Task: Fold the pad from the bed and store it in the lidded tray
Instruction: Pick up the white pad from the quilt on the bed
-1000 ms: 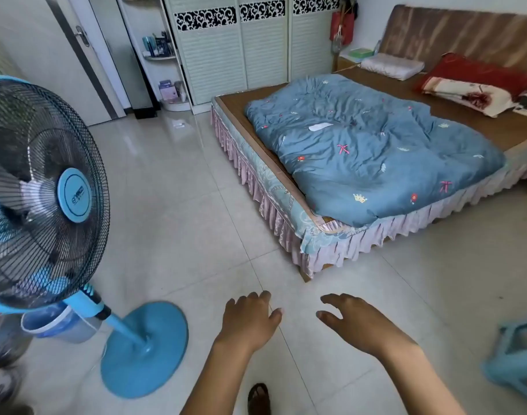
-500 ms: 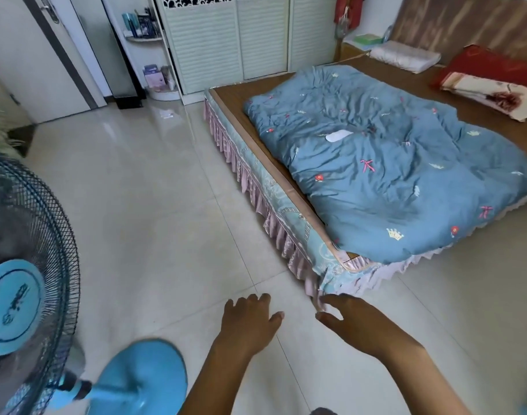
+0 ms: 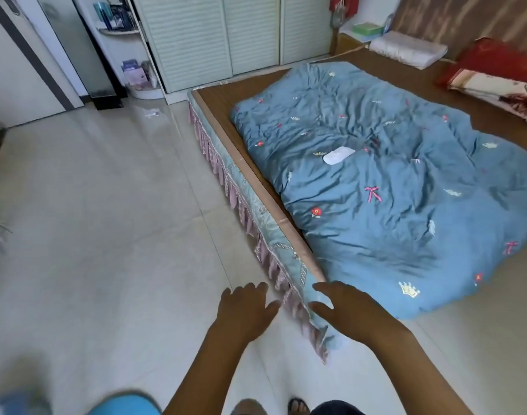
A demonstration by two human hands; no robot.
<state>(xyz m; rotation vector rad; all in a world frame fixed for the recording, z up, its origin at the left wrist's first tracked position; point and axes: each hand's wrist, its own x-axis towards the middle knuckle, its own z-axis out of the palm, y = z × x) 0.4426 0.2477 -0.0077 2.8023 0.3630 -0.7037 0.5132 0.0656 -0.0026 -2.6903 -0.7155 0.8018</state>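
A small white pad [image 3: 338, 155] lies flat on the rumpled blue quilt [image 3: 391, 190], near the middle of the bed [image 3: 265, 211]. My left hand [image 3: 245, 310] hovers over the floor just left of the bed's near corner, fingers apart, holding nothing. My right hand [image 3: 343, 307] reaches over that corner, fingers spread and empty, well short of the pad. No lidded tray is in view.
A pink frilled skirt [image 3: 226, 181] runs along the bed's left side. Pillows [image 3: 408, 52] and a red cushion [image 3: 495, 61] lie at the head. Louvred wardrobe doors [image 3: 214, 37] and a corner shelf [image 3: 121, 31] stand behind. A blue fan base [image 3: 124, 405] sits at the bottom left on the tiled floor.
I have walked closer to the bed. The fan has slid out of view to the lower left. Both hands now sit at the bed's near corner, still empty.
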